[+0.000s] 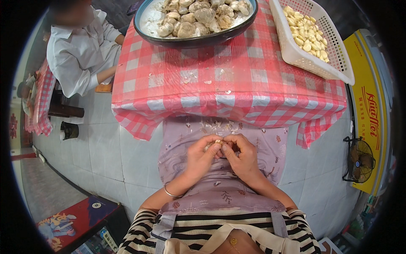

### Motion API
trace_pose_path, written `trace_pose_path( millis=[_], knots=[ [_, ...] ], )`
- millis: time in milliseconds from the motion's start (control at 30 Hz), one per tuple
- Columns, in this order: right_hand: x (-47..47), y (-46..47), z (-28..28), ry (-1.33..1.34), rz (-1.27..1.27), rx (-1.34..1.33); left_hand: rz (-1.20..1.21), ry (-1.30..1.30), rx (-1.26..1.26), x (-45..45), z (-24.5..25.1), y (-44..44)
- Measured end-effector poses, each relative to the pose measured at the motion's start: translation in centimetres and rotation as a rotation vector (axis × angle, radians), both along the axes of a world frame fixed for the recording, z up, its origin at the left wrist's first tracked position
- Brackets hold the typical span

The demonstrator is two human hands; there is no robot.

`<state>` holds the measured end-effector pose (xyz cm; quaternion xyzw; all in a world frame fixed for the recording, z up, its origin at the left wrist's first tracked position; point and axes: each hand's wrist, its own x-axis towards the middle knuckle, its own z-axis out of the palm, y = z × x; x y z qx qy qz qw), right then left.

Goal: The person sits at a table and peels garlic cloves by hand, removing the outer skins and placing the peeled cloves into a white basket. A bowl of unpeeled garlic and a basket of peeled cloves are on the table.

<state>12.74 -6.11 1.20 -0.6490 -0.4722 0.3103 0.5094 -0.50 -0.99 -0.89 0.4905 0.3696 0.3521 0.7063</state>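
Observation:
Over the lap, my left hand (201,155) and my right hand (243,154) meet at the fingertips. Pinched between them is a small garlic piece (218,141), mostly covered by the fingers. Beneath the hands spreads a mauve printed apron (177,152), with bits of garlic skin (219,125) scattered near the table edge. Whole garlic bulbs (204,16) fill part of a wide bowl (203,42) with a dark outside and blue rim. Peeled garlic cloves (307,35) lie in a white perforated plastic basket (304,65) at the far right.
A red-and-white checked cloth covers the table (177,76), with skin flakes on it. To the left sits another person (74,63) in a white shirt. A black fan (358,162) stands beside a yellow-sided cabinet (364,104) at right. A small dark bin (69,130) is on the floor.

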Motion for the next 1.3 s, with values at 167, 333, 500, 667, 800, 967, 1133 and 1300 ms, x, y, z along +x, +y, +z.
trace_pose_path(
  millis=[167,333,500,667,800,967,1133,1300],
  knots=[
    [0.3,-0.1,0.1,0.006,0.006,-0.028,-0.046,0.192,0.320,-0.3,0.6,0.5],
    [0.2,-0.2,-0.1,0.013,0.002,-0.038,-0.068,0.214,0.370,-0.2,0.9,0.3],
    [0.0,-0.4,-0.1,0.027,-0.029,-0.029,-0.086,0.257,0.514,-0.1,0.8,0.4],
    [0.1,-1.0,0.1,0.048,-0.012,-0.078,-0.121,0.281,0.620,0.0,0.8,0.4],
    [0.2,-0.9,0.2,0.084,-0.018,-0.087,-0.170,0.246,0.549,-0.2,1.0,0.2],
    [0.0,-0.8,0.8,0.328,-0.009,-0.046,-0.198,0.129,0.288,-0.3,1.1,-0.2],
    [0.2,-0.5,1.0,0.446,0.007,-0.108,-0.131,0.003,0.134,0.2,0.4,-0.6],
    [0.3,-0.4,0.1,0.607,0.051,-0.093,-0.179,0.049,0.262,-0.2,-0.4,-0.3]
  ],
)
